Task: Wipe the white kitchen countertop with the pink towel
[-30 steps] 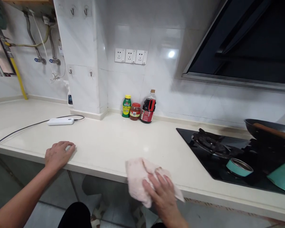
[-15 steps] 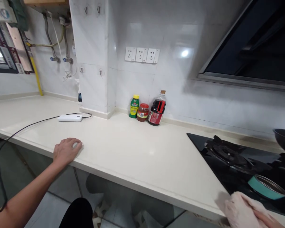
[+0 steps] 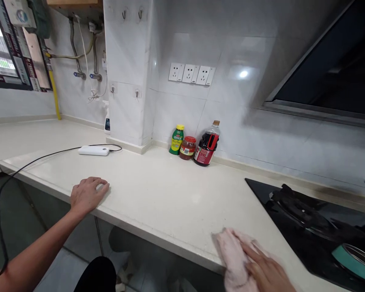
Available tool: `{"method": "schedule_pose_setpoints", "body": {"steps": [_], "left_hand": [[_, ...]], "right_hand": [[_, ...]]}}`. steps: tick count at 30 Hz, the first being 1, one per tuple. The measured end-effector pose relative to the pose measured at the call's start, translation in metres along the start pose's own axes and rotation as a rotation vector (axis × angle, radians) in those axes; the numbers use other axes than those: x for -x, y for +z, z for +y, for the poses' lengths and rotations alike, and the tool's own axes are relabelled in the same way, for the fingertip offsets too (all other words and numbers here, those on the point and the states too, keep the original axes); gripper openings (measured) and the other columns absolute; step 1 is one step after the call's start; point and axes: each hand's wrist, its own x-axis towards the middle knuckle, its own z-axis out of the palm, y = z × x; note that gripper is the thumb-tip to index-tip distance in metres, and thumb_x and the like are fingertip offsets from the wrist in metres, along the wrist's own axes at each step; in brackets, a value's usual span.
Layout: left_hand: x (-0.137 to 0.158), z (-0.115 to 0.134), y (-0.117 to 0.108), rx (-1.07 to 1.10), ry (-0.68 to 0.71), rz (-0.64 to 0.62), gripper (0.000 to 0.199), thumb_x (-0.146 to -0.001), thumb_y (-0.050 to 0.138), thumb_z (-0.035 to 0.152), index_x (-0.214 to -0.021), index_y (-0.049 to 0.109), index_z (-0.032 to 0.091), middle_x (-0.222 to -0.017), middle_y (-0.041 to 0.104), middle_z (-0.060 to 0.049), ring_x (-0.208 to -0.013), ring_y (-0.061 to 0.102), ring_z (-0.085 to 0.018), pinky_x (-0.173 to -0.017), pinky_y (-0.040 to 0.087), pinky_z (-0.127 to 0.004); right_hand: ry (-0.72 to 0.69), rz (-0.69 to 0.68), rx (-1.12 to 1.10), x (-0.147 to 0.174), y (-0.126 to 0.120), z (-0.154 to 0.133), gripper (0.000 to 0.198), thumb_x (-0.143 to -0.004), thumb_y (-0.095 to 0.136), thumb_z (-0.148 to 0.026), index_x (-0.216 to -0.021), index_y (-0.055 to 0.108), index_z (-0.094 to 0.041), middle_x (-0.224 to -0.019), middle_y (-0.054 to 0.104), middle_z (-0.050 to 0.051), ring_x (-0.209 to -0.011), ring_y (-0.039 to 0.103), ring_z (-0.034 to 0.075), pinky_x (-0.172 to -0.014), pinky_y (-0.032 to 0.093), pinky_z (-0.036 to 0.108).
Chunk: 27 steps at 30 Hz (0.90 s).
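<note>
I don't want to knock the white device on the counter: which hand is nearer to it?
Left. The left hand rests on the counter in front of the white device; the right hand, holding the pink cloth, is farther off, near the cooktop.

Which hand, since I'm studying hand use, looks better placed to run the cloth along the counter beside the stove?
Probably the right hand: it holds the pink cloth at the front of the counter, near the stove. The left hand rests farther away, without a cloth.
</note>
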Motion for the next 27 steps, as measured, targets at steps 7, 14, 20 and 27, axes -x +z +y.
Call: {"method": "schedule_pose_setpoints", "body": {"steps": [7,14,20,27], "left_hand": [[-0.001,-0.002,-0.002,-0.01,0.021,-0.008,0.049,-0.098,0.033,0.048,-0.113,0.074,0.025,-0.14,0.062,-0.009,-0.131,0.05,-0.034,-0.105,0.038,-0.051],[-0.004,-0.005,-0.007,-0.038,0.029,-0.061,0.05,-0.098,0.033,0.047,-0.12,0.07,0.022,-0.143,0.059,-0.011,-0.131,0.05,-0.034,-0.105,0.038,-0.051],[-0.014,-0.012,-0.003,-0.057,0.022,-0.082,0.052,-0.095,0.036,0.052,-0.122,0.069,0.023,-0.144,0.059,-0.011,-0.13,0.051,-0.036,-0.103,0.041,-0.052],[-0.02,-0.014,-0.003,-0.035,-0.001,-0.102,0.054,-0.091,0.039,0.055,-0.121,0.072,0.024,-0.142,0.061,-0.011,-0.127,0.053,-0.037,-0.103,0.041,-0.052]], "right_hand": [[0.01,0.295,-0.085,-0.152,-0.007,-0.133,0.042,-0.083,0.064,-0.018,-0.124,0.061,-0.024,-0.133,0.064,0.008,-0.124,0.051,0.032,-0.088,0.046,0.042],[0.064,0.454,-0.102,-0.191,-0.013,-0.174,0.03,-0.104,0.038,-0.026,-0.117,0.065,-0.025,-0.12,0.07,0.001,-0.116,0.053,0.027,-0.093,0.036,0.044],[0.109,0.361,-0.114,-0.104,-0.029,-0.107,0.031,-0.105,0.037,-0.02,-0.118,0.065,-0.024,-0.121,0.07,0.002,-0.122,0.051,0.026,-0.104,0.029,0.044],[0.248,0.148,0.08,0.061,-0.033,0.005,0.035,-0.097,0.039,-0.012,-0.123,0.058,-0.022,-0.129,0.066,0.008,-0.127,0.051,0.027,-0.099,0.036,0.041]]}}
